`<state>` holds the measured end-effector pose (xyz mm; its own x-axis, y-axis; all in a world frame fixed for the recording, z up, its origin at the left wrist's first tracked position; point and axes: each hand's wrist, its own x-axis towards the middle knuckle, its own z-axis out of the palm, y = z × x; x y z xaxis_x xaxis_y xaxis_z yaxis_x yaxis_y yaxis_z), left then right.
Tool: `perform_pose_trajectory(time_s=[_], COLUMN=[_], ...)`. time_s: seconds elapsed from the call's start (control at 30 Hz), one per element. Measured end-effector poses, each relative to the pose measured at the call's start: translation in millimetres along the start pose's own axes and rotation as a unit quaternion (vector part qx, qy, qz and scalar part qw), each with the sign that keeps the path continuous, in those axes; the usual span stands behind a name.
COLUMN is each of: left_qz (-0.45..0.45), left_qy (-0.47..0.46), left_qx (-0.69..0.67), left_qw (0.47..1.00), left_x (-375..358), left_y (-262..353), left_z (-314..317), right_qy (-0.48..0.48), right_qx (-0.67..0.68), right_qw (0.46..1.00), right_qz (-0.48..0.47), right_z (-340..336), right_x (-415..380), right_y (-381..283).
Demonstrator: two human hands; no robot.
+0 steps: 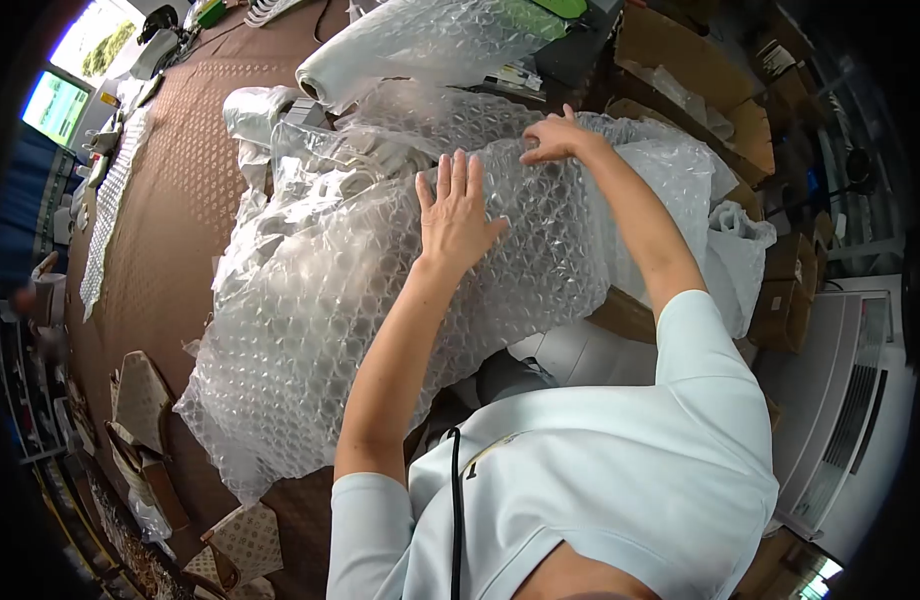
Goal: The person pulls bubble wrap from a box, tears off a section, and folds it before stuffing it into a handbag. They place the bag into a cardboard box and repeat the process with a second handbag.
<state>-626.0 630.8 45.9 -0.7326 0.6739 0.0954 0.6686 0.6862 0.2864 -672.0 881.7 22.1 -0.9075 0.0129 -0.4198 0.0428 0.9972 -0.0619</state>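
A large sheet of clear bubble wrap [310, 350] lies spread in front of me and drapes over the near edge of the brown-covered table. My left hand [455, 222] rests flat on its middle, fingers stretched and thumb out. Farther right, my right hand [554, 138] is at the sheet's upper part with bent fingers held apart; nothing shows in its grasp. Crumpled pale plastic [355, 160] shows beneath the sheet's upper left part. A bubble wrap roll [410, 50] lies just beyond.
The brown table cover [195, 180] extends to the left, with a narrow bubble wrap strip [115, 210] along its far side. Patterned beige pieces [245, 540] lie at lower left. Open cardboard boxes [680, 50] stand at right, near a white appliance [830, 390].
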Motion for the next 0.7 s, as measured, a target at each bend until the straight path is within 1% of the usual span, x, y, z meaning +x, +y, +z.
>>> perform_pose_trajectory(time_s=[0.03, 0.1, 0.13, 0.17, 0.2, 0.23, 0.27, 0.3, 0.33, 0.37, 0.43, 0.47, 0.5, 0.53, 0.57, 0.6, 0.63, 0.67, 0.7], left_qz=[-0.002, -0.007, -0.011, -0.011, -0.011, 0.007, 0.003, -0.018, -0.037, -0.041, 0.010, 0.006, 0.004, 0.000, -0.008, -0.031, -0.054, -0.146, -0.190], left_qy=[-0.001, 0.029, 0.031, 0.007, -0.017, 0.022, 0.024, -0.081, -0.186, -0.184, -0.073, -0.070, -0.048, -0.027, -0.025, -0.009, 0.009, 0.024, 0.041], left_qx=[-0.002, -0.041, -0.042, -0.055, -0.069, -0.120, -0.122, -0.170, -0.215, -0.215, -0.132, -0.133, -0.115, -0.096, -0.097, -0.062, -0.024, -0.021, -0.043], left_qw=[1.000, 0.999, 0.999, 0.998, 0.997, 0.993, 0.992, 0.982, 0.958, 0.958, 0.989, 0.989, 0.992, 0.995, 0.995, 0.998, 0.998, 0.989, 0.980], left_x=[9.9, 25.7, 36.1, 42.2, 47.6, 47.1, 52.2, 57.2, 60.2, 59.4, 51.7, 49.5, 49.1, 47.0, 46.5, 47.4, 50.1, 50.3, 47.6], left_y=[1.1, 0.7, 2.5, 5.2, 7.2, 3.6, -3.6, -11.7, -14.3, -14.4, -10.4, -7.4, -5.8, -5.5, -9.8, -18.3, -29.8, -52.7, -73.2], left_z=[3.1, 6.5, 5.7, 5.2, 4.5, 6.8, 7.3, 5.9, 3.1, 3.6, 3.2, 2.8, 1.5, 1.1, 4.6, 10.3, 13.3, 10.3, 4.1], right_qy=[-0.003, -0.089, -0.040, -0.044, -0.010, 0.024, 0.021, 0.076, 0.133, 0.131, 0.028, 0.010, 0.007, 0.035, 0.063, -0.033, -0.128, -0.111, -0.096], right_qx=[-0.001, 0.145, 0.191, 0.189, 0.225, 0.259, 0.256, 0.249, 0.243, 0.242, 0.134, 0.159, 0.155, 0.192, 0.229, 0.321, 0.403, 0.362, 0.323], right_qw=[1.000, 0.982, 0.971, 0.971, 0.952, 0.925, 0.925, 0.924, 0.919, 0.919, 0.959, 0.965, 0.965, 0.953, 0.939, 0.910, 0.864, 0.852, 0.830], right_qz=[-0.001, -0.082, -0.139, -0.142, -0.210, -0.276, -0.279, -0.279, -0.279, -0.282, -0.249, -0.208, -0.213, -0.230, -0.248, -0.262, -0.272, -0.361, -0.445], right_z=[-2.2, -5.5, -3.8, -7.9, -17.2, -21.1, -19.5, -19.0, -20.7, -22.7, -29.0, -25.5, -21.5, -18.4, -16.6, -15.3, -18.6, -15.5, -12.4], right_x=[-1.4, -5.4, -10.6, -22.6, -34.7, -44.6, -47.5, -50.2, -53.6, -56.1, -62.7, -62.7, -60.8, -61.8, -64.1, -72.9, -88.1, -104.4, -116.9], right_y=[1.1, -0.8, -0.4, -5.1, -7.9, -11.7, -12.8, -14.3, -17.4, -21.0, -30.8, -32.7, -33.3, -36.3, -39.6, -41.2, -48.1, -53.2, -53.8])
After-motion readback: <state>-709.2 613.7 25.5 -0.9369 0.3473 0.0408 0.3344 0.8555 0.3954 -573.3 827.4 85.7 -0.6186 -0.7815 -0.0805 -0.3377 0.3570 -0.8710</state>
